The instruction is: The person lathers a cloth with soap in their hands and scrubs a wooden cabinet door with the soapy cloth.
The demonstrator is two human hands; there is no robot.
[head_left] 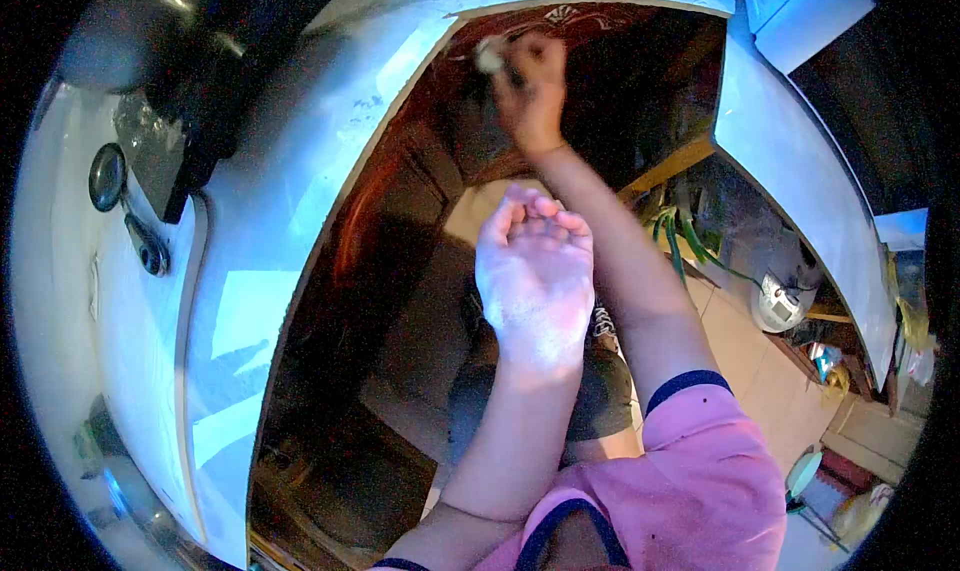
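My left hand (540, 281) is raised in the middle of the view with the palm turned up. Its fingers bend loosely, a little apart, with nothing in them. Bright bluish light falls on the palm and wrist. Farther out, my right hand (537, 96) reaches to the dark reddish-brown panel (620, 26) at the top, which bears a pale fan-shaped pattern. Its fingers are closed at a small whitish object (490, 56). Motion blurs this object, so its kind cannot be made out. The two hands are apart.
A pale surface (265, 241) borders the dark opening at left. Black pieces, including a round one (108, 178), lie at far left. At right are green leaves (690, 236), a white device with a display (780, 303), and a tiled floor (740, 361) holding assorted items.
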